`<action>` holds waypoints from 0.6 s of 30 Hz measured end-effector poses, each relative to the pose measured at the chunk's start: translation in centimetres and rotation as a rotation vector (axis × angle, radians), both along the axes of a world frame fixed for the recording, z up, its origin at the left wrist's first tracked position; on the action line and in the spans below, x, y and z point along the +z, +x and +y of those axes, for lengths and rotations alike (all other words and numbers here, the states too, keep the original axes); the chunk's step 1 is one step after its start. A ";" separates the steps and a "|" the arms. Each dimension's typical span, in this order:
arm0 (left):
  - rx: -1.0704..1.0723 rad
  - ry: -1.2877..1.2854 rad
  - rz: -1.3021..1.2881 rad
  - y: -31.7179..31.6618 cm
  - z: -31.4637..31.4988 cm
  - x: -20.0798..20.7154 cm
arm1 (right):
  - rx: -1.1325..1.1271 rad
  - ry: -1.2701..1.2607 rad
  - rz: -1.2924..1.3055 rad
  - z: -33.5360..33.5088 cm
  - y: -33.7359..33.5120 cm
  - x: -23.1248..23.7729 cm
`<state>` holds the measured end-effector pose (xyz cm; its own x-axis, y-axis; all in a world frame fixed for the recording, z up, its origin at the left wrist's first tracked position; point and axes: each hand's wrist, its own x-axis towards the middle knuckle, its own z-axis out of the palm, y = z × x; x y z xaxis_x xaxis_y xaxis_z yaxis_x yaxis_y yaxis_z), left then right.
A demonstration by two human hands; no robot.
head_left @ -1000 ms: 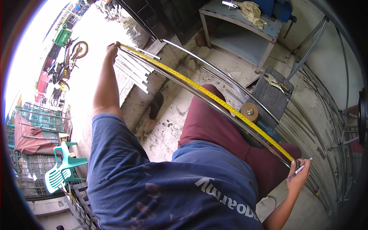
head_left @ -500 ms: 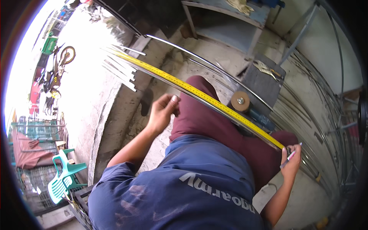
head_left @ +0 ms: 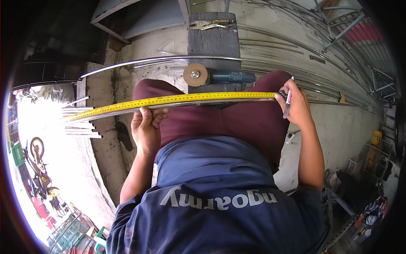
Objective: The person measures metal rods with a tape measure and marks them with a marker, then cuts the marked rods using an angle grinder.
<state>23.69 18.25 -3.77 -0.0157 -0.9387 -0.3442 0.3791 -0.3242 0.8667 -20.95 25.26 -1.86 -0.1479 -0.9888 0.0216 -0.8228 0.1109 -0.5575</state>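
Note:
A yellow tape measure blade (head_left: 182, 99) stretches along a shiny metal tube (head_left: 211, 101) that lies across my thighs. My right hand (head_left: 296, 103) pinches the blade's right end against the tube. A slim marker pen (head_left: 288, 101), pale with a dark end, is held between the same hand's fingers. My left hand (head_left: 146, 129) is just below the tube towards the left, its thumb tip at the tube's near edge. Its fingers are loosely curled and apart, with nothing visible in them.
An angle grinder (head_left: 228, 76) with a brown disc lies beyond my knees by a dark block (head_left: 213, 40). Locking pliers (head_left: 207, 25) rest on that block. Several metal tubes (head_left: 275, 70) lie on the floor to the right; cut tube ends (head_left: 84, 131) show at left.
The view has turned, so the tube and blade now run nearly level across it. My left hand has come closer to the tube. My right hand still holds the tape end and pen.

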 end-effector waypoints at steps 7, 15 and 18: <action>0.069 -0.166 -0.001 4.8 -1.9 0.4 | 0.043 -0.012 -0.017 -0.2 -0.2 0.6; 0.217 -0.294 0.066 23.4 -10.9 3.3 | 0.024 0.027 0.006 -1.2 -1.3 1.8; 0.264 -0.368 0.100 29.2 -14.2 4.0 | 0.023 -0.015 -0.036 -1.5 -1.3 1.3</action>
<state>52.91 4.10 0.24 0.2242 -0.9745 0.0033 0.4946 0.1167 0.8612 -22.27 23.81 -0.58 -0.1265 -0.9915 0.0311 -0.8042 0.0842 -0.5884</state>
